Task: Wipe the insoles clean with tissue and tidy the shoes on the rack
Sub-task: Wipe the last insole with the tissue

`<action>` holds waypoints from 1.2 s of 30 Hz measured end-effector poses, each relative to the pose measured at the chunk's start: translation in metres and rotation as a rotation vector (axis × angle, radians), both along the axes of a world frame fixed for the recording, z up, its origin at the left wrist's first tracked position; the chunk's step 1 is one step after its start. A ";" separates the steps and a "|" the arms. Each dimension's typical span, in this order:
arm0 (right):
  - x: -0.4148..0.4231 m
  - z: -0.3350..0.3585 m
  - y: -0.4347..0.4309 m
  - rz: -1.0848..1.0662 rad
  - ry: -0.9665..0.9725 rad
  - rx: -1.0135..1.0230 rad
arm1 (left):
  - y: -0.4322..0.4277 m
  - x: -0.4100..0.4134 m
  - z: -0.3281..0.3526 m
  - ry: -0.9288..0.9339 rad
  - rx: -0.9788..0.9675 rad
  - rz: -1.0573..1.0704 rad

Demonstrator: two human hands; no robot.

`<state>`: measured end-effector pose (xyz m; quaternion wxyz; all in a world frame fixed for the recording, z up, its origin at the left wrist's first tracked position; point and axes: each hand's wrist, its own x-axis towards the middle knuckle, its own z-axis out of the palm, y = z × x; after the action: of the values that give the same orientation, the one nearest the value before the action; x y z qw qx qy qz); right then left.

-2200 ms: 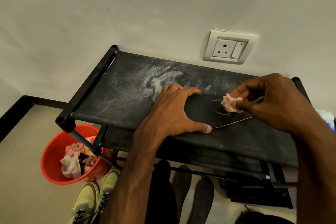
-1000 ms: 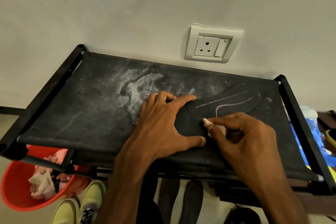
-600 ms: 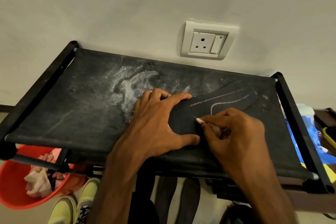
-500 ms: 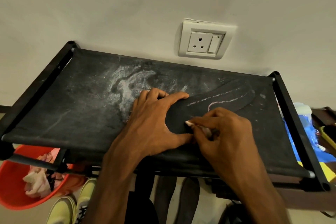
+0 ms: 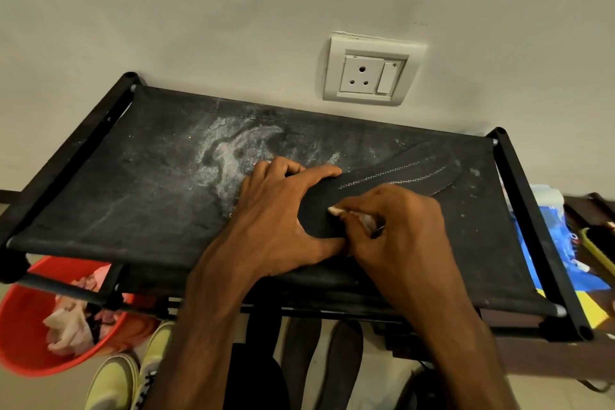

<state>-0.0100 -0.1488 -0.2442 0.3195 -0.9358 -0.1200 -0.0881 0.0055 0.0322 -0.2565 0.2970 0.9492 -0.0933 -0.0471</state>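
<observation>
On rack top [image 5: 133, 196], insole [image 5: 399, 173] flat, toe toward 2 o'clock. Heel pressed under spread left hand [image 5: 283, 210]; tissue [image 5: 367, 221] pinched in right hand [image 5: 399, 230]. Risk: dust patch [image 5: 229, 150] at 10 o'clock re-soiling insole if slid.

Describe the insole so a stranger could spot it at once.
Below the wall socket stands a black rack with a dusty fabric top. On its right half lies the insole, pressed down by the left hand. It alone is a long rounded strip with pale zigzag stitching.

Wall socket [image 5: 372, 71] above, orange bucket [image 5: 20, 326] below.
</observation>
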 end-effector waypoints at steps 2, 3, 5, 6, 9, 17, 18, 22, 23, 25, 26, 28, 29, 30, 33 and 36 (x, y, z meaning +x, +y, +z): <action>0.000 0.001 0.004 0.041 0.014 0.036 | 0.000 0.000 0.000 -0.001 -0.006 0.002; 0.001 0.001 0.002 0.027 0.033 0.060 | 0.000 0.000 0.000 0.000 -0.007 0.001; 0.004 0.002 -0.008 -0.050 0.047 0.084 | -0.001 -0.001 0.002 0.003 -0.015 -0.001; 0.006 0.003 -0.014 -0.097 0.039 0.073 | -0.002 -0.001 0.003 0.004 -0.018 -0.002; 0.008 0.004 -0.024 -0.206 0.009 -0.018 | -0.002 -0.001 0.004 0.005 -0.020 0.004; 0.003 -0.003 0.005 -0.050 -0.007 -0.114 | 0.000 0.000 0.001 -0.018 -0.015 0.004; 0.004 -0.004 0.008 -0.032 -0.014 -0.098 | 0.000 0.000 0.000 -0.021 -0.014 0.003; 0.017 -0.010 0.007 -0.075 -0.051 0.031 | -0.001 0.000 0.000 -0.013 -0.009 -0.007; 0.022 -0.010 0.006 -0.106 -0.065 0.051 | -0.002 0.000 0.000 -0.014 -0.008 -0.006; 0.030 -0.012 0.005 -0.167 -0.096 0.056 | -0.002 -0.001 -0.001 -0.026 -0.004 -0.003; 0.033 -0.012 0.006 -0.188 -0.100 0.043 | -0.002 -0.001 -0.001 -0.026 -0.003 -0.002; 0.035 -0.013 0.009 -0.183 -0.071 0.010 | -0.002 0.000 -0.001 -0.014 -0.005 0.004; 0.034 -0.012 0.010 -0.150 -0.052 -0.006 | -0.002 0.001 -0.001 -0.007 -0.007 0.009; 0.032 -0.010 0.011 -0.102 -0.033 -0.016 | -0.001 0.002 0.000 -0.003 -0.010 0.014; 0.026 -0.004 0.013 0.024 0.036 -0.003 | -0.001 0.002 -0.001 0.002 -0.038 0.028; 0.029 -0.004 0.012 -0.014 0.000 0.008 | -0.002 0.001 0.000 0.007 -0.040 0.018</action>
<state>0.0187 -0.1369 -0.2485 0.3225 -0.9353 -0.1134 -0.0910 0.0062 0.0304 -0.2565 0.3165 0.9437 -0.0848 -0.0460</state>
